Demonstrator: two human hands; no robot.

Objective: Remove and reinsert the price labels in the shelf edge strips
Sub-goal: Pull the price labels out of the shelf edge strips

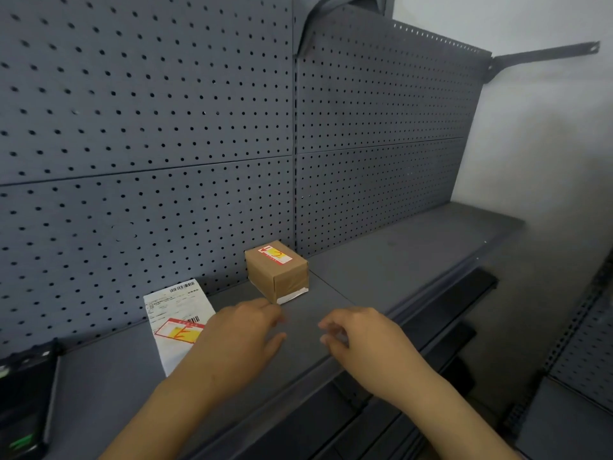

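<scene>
My left hand [240, 340] and my right hand [361, 336] hover side by side over the grey shelf [414, 247], fingers loosely curled and apart, nothing held. The shelf's front edge strip [428, 305] runs diagonally just below my right hand; I see no price label in it. A white paper sheet [172, 317] with barcodes and a red-and-yellow label lies flat on the shelf, partly covered by my left hand. A small brown cardboard box [277, 270] with a red-and-yellow sticker stands behind my hands against the pegboard.
A grey pegboard back panel [149, 127] rises behind the shelf. A dark device [23, 400] with a green light sits at the left edge. Lower shelves [564, 423] show below and to the right. A bracket arm [544, 56] sticks out at upper right.
</scene>
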